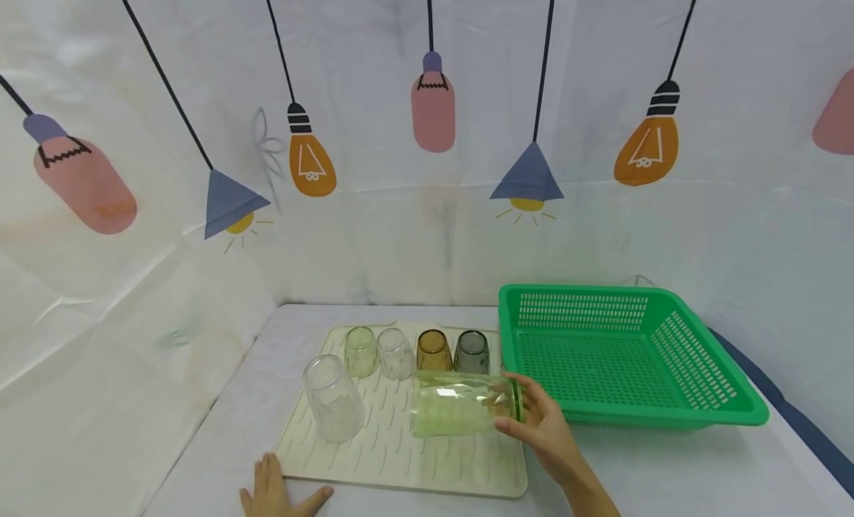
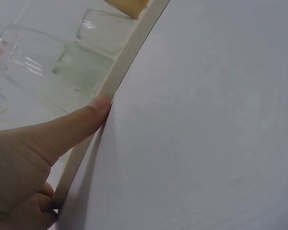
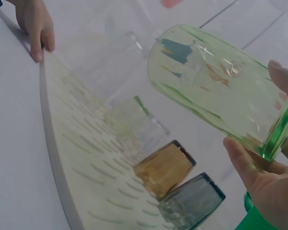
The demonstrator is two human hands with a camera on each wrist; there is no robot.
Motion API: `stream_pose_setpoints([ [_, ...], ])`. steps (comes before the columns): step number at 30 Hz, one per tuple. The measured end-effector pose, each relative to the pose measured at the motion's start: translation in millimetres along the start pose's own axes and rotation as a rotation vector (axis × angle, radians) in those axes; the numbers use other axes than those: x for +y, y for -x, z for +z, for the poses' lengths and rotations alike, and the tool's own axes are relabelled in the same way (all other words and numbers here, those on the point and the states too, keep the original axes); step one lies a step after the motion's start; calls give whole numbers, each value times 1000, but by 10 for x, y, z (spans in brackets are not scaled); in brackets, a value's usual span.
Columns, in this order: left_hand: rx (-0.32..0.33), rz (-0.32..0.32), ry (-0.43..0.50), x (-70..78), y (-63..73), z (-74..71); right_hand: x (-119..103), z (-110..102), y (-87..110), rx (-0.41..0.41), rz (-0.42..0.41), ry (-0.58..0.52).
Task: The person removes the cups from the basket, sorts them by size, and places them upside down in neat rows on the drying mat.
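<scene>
My right hand point(image 1: 540, 428) grips a large pale-green glass point(image 1: 460, 404) by its thick base. The glass lies on its side in the air over the cream drying mat point(image 1: 373, 458), its mouth pointing left. At the mat's front-left corner my left hand point(image 1: 276, 491) rests with fingers spread, the thumb point(image 2: 86, 120) touching the mat's edge. A tall clear glass point(image 1: 335, 402) stands upside down on the mat's left side. Behind it are several small upturned glasses: light green point(image 1: 360, 354), clear point(image 1: 395, 356), amber point(image 1: 434, 350) and grey point(image 1: 472, 352).
A green plastic basket point(image 1: 667, 420) with perforated walls stands on the white table point(image 1: 640, 472) at the right, close to the mat and my right hand. A white cloth wall point(image 1: 373, 242) printed with hanging lamps rises behind and to the left.
</scene>
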State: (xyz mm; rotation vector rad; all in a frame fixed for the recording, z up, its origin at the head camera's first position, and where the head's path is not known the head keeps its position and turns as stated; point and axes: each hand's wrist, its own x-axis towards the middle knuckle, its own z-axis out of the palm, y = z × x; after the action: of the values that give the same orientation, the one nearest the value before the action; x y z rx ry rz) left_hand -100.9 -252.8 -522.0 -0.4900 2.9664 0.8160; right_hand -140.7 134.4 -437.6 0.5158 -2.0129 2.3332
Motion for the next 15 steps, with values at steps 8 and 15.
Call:
stream_pose_setpoints([
  [8,2,14,26,17,-25,-53,36,43,-41,-25,-10,-19],
  [15,-13,37,41,18,-40,-92,21,117,-139,38,65,27],
])
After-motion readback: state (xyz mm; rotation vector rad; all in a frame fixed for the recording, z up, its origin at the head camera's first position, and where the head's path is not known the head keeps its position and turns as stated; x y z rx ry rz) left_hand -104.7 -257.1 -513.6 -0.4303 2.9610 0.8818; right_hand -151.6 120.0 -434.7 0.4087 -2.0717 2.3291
